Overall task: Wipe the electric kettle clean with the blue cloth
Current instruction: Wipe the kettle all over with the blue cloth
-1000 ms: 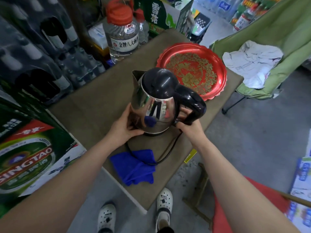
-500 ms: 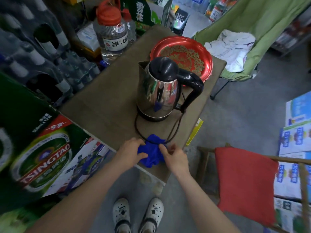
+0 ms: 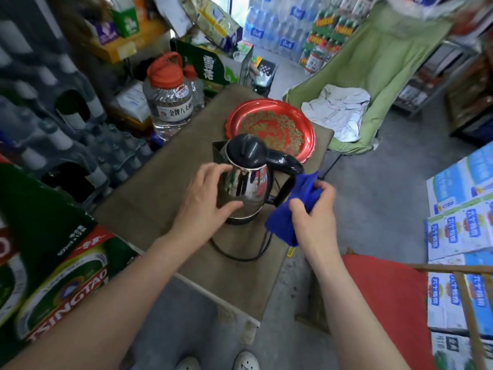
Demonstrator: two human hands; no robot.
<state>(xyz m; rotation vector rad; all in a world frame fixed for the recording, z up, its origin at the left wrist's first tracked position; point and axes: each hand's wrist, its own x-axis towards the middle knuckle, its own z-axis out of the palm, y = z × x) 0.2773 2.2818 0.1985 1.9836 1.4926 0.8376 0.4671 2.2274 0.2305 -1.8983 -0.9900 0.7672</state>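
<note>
Fingers [image 3: 214,169] of left hand [image 3: 202,206] are wrapping the steel side of the kettle [image 3: 248,182]; right hand [image 3: 317,222] is clutching the bunched blue cloth [image 3: 284,222]. Kettle is standing upright on the table [image 3: 149,206], red tray [image 3: 269,121] sitting just behind it, 1 black cord [image 3: 240,257] looping in front. Cloth is hanging just beside the kettle handle, right of it; contact cannot be told.

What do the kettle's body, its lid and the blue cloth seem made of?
Kettle body: polished metal, likely stainless steel; it mirrors the room. Lid: black plastic, apparently, with a dull sheen. Blue cloth: soft fabric, perhaps microfibre; it crumples in the right hand.
</note>
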